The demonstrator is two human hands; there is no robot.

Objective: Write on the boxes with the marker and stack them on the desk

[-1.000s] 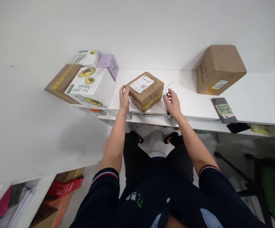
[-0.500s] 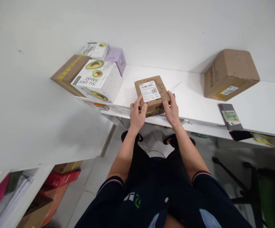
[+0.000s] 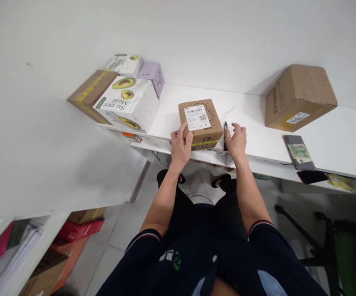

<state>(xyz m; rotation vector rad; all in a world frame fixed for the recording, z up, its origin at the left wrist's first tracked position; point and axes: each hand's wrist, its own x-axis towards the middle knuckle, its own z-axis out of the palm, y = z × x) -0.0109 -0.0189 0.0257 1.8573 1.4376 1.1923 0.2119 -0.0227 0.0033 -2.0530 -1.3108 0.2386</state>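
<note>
Brown carton (image 3: 201,132): white label (image 3: 197,117), black scrawl (image 3: 211,114), yellow side tape (image 3: 207,144).

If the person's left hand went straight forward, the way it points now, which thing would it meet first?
Probably the small labelled brown box: the left hand seems to touch its near left corner, though exact contact is unclear.

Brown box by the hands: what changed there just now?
The brown box has turned clockwise, bringing its taped side to the front. The right hand, which held it half a second ago, has let go and moved right, beside the black marker; the left hand is still on it. The large avocado box and phone stayed put.
</note>
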